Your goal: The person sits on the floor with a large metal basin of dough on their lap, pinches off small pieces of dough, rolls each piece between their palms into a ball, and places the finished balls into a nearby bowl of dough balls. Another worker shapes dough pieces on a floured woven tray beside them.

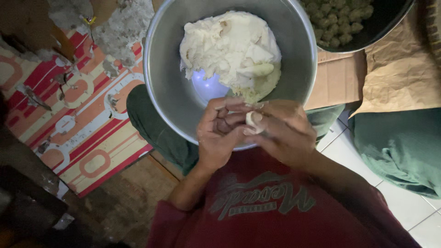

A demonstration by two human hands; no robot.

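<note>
While both of my hands meet over the near rim of the steel bowl point(161, 87), I see a small pale lump of dough point(253, 122) pinched between them: my right hand point(284, 134) has its fingertips closed on the lump, and my left hand point(220, 133) curls in against it from the other side, its fingers folded toward the palm and touching the right hand's fingers. Whether the left grip itself bears on the lump I cannot tell; the right grip is clamped on it. The lump sits just above the bowl's near edge, close to my chest and the red shirt point(275, 206). Inside the bowl, toward its far side, lies a large white mass of dough point(229, 46), rough and torn on top, with bare metal showing below it. The bowl rests in my lap, on dark green trousers point(151, 124). Beyond it, at the upper right, a dark bowl point(390, 23) holds many small greenish balls point(337, 18). A patterned red and orange mat point(78, 119) lies to the left, brown paper point(399, 69) to the right, white floor tiles point(413, 206) below that.
</note>
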